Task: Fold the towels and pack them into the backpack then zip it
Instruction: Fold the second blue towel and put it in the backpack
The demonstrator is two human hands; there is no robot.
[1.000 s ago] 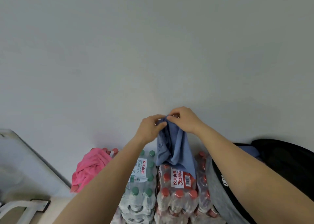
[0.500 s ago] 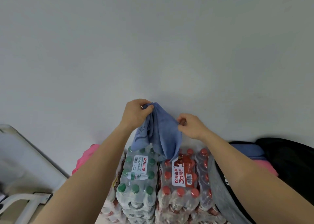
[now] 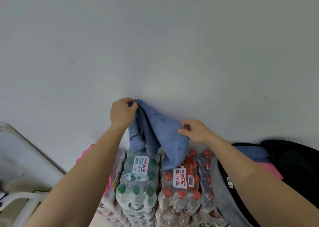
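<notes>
I hold a blue towel (image 3: 160, 133) up in the air in front of a grey wall. My left hand (image 3: 122, 112) grips its upper left corner and my right hand (image 3: 195, 131) pinches its right edge lower down. The cloth sags in folds between them and hangs over the bottle packs. An open black and grey backpack (image 3: 293, 168) lies at the right, with a folded blue towel (image 3: 250, 151) and a pink towel (image 3: 269, 170) inside. Another pink towel (image 3: 86, 155) shows behind my left forearm, mostly hidden.
Shrink-wrapped packs of water bottles stand below my hands, one with green caps (image 3: 138, 180) and one with red caps (image 3: 181, 183). A white frame (image 3: 19, 197) sits at the lower left.
My hands have parted: the left rose and moved left with one corner, the right slid right and down along the edge. The towel has spread from a hanging bunch into a wider drape.
</notes>
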